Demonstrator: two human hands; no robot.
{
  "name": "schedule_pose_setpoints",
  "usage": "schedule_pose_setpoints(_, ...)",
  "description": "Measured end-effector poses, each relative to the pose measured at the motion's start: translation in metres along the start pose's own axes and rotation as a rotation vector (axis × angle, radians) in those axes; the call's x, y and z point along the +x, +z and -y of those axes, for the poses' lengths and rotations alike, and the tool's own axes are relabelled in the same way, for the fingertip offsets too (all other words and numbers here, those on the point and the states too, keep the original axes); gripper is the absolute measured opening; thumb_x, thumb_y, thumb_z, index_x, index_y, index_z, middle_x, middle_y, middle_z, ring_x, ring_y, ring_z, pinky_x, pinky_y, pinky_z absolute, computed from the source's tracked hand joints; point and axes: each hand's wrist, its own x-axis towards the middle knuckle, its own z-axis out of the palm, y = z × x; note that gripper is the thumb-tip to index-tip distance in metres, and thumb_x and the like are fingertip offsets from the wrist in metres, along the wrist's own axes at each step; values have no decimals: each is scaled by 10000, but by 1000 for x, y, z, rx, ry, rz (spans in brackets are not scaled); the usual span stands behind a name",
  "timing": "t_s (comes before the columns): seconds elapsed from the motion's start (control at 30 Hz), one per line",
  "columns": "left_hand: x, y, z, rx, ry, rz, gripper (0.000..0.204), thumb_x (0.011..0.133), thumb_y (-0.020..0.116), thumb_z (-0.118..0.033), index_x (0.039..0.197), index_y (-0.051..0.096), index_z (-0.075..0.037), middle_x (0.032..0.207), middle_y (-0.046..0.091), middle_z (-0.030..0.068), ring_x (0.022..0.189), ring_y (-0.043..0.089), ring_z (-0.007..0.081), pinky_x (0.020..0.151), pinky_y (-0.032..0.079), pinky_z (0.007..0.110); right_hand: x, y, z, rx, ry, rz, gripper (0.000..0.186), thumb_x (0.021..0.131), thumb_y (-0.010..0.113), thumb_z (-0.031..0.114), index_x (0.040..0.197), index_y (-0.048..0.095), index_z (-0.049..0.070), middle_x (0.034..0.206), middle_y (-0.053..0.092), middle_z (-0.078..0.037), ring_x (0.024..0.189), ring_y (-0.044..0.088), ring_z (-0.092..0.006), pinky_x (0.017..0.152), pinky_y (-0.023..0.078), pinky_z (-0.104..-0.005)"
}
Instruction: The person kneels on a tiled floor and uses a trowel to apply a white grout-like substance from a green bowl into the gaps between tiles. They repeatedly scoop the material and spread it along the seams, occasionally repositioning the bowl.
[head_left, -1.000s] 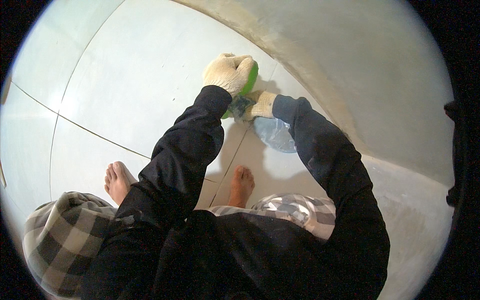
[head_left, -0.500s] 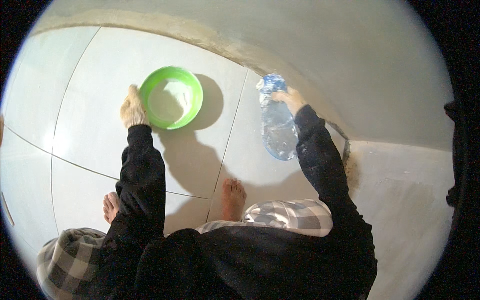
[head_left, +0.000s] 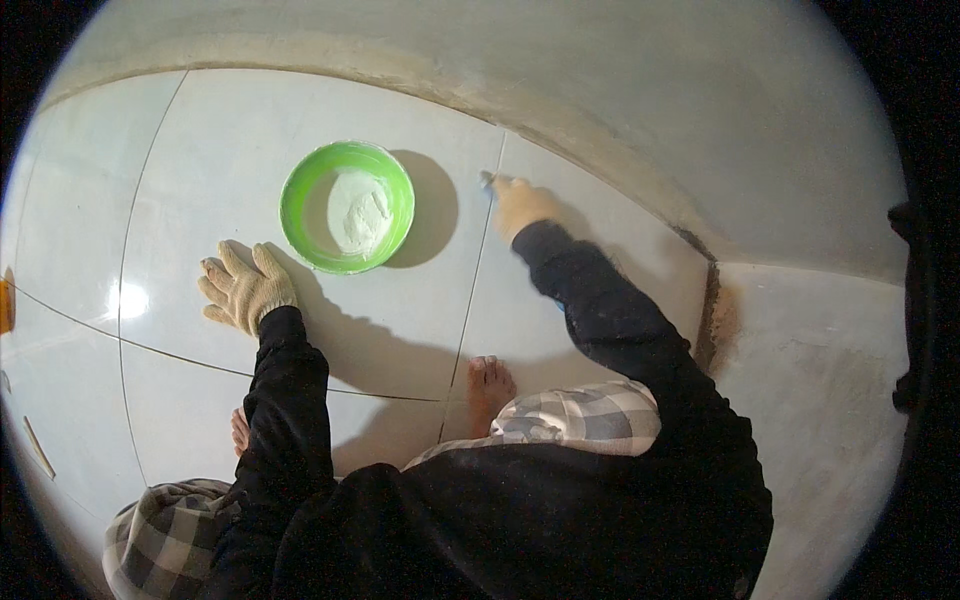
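A round green bowl (head_left: pixel 296 212) stands on the pale floor tiles, with wet white paste (head_left: pixel 362 212) inside. To its lower left, my left hand (head_left: pixel 246 288), in a cream knit glove, lies flat on the tile with fingers spread, holding nothing. My right hand (head_left: pixel 527 207), gloved alike, is closed at the tile joint right of the bowl. A small blue tip of a clear and blue plastic piece (head_left: pixel 487 182) shows at its fingers. Most of that piece is hidden behind the hand and black sleeve.
A grey wall (head_left: pixel 650 110) curves along the far and right side, with a rough edge where it meets the tiles. My bare foot (head_left: pixel 490 392) is below the joint. A thin stick (head_left: pixel 39 447) and an orange object (head_left: pixel 6 304) lie at the far left.
My left hand has let go of the bowl and come down flat on the tile. My right hand has moved left from the wall to the joint with the plastic piece.
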Motion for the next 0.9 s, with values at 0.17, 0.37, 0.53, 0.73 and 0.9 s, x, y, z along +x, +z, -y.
schedule_pose_setpoints(0.17, 2, -2, -1, 3, -3, 30, 605, 953, 417, -494, 1463, 391, -168, 1535, 329, 176, 1433, 251, 371, 1149, 166, 592, -50, 14, 18, -1, -148, 122, 295, 908, 500, 160, 1184, 558, 72, 1126, 614, -245, 993, 653, -378, 859, 526, -491)
schedule_pose_setpoints(0.37, 11, 2, 1, 49, -47, 118, 636, 950, 431, -499, 1494, 339, -183, 1572, 255, 161, 1465, 176, 357, 1174, 102, 581, 14, -23, -30, -45, -21, 279, 479, 863, 522, 208, 1342, 515, 225, 1214, 615, -199, 1081, 619, -368, 931, 501, -461)
schedule_pose_setpoints(0.53, 13, 7, 1, 55, -46, 151, 661, 950, 420, -514, 1507, 314, -176, 1571, 251, 170, 1469, 165, 360, 1172, 96, 583, 73, -36, -35, -255, -72, 69, 425, 937, 478, 125, 1351, 510, 214, 1237, 584, -157, 1102, 615, -328, 912, 519, -440)
schedule_pose_setpoints(0.73, 14, 9, -1, 115, -31, 189, 697, 947, 404, -541, 1523, 274, -171, 1578, 228, 177, 1477, 136, 365, 1170, 85, 585, 9, 2, -4, -236, -200, 312, 451, 940, 499, 134, 1380, 487, 231, 1265, 539, -152, 1068, 621, -344, 894, 511, -453)
schedule_pose_setpoints(0.9, 15, 8, -6, 151, -36, 181, 711, 949, 383, -558, 1528, 258, -165, 1584, 211, 180, 1481, 119, 368, 1168, 76, 590, -37, 12, -22, 69, -253, 424, 451, 831, 598, 149, 1280, 563, 146, 1132, 629, -178, 999, 645, -356, 872, 519, -432)
